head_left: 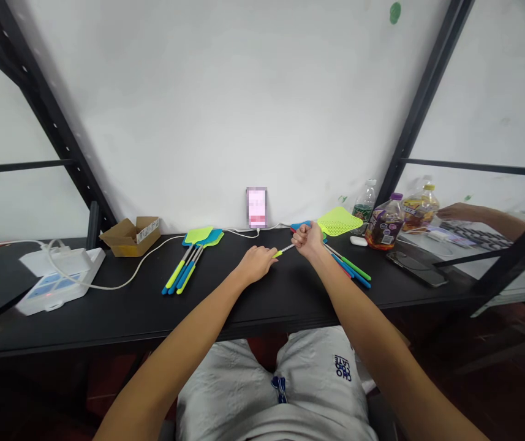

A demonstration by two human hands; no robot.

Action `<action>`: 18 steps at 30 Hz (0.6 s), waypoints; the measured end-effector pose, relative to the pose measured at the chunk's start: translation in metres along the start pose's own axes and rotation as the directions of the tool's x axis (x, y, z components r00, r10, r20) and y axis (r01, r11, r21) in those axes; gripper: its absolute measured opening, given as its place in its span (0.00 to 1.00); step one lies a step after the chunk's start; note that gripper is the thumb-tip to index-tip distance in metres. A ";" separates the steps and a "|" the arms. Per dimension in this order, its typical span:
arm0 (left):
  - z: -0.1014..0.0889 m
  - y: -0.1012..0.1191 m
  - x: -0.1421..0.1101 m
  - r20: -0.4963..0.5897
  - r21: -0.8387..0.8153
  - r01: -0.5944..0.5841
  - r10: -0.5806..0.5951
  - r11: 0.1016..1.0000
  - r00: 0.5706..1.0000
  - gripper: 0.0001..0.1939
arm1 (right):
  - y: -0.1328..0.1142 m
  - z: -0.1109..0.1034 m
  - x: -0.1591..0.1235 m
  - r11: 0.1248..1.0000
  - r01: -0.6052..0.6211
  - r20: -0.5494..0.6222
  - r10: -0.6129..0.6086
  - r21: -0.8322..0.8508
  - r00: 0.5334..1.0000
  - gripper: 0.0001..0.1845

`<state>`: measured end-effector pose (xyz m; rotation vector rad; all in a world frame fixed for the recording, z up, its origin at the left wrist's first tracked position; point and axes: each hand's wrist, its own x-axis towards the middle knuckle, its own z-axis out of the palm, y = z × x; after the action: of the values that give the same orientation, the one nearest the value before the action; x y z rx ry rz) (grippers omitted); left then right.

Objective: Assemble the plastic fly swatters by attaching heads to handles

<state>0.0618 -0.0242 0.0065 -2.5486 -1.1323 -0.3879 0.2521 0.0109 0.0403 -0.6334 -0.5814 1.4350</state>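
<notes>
Both of my hands are closed on one fly swatter with a yellow-green mesh head point(339, 221). My left hand point(256, 264) wraps round its yellow-green handle end. Further up, my right hand point(307, 239) grips the metal rod close to the head, which points to the right. Beneath and beside my right forearm lie several other swatters, their green, blue and red handles point(353, 269) showing; their heads are partly hidden by my hand. To the left of my hands rests a fanned bunch of yellow-green and blue swatters point(187, 260), heads toward the wall.
A lit phone point(256, 208) leans on the wall. At left stand an open cardboard box point(131, 237) and a white device point(60, 285) with cables. Bottles point(385, 223), a white case point(358, 241) and a dark phone point(416, 269) are at right. Beyond the rack post, another person's hand point(457, 212) shows near a keyboard.
</notes>
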 end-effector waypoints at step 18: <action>0.002 -0.002 0.001 -0.030 0.011 -0.043 0.043 0.999 0.999 0.13 | -0.004 -0.001 0.001 0.999 -0.037 -0.014 0.038 0.017 0.999 0.22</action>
<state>0.0613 -0.0216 0.0050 -2.5450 -1.0639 -0.4080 0.2555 0.0118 0.0428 -0.6440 -0.5483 1.4679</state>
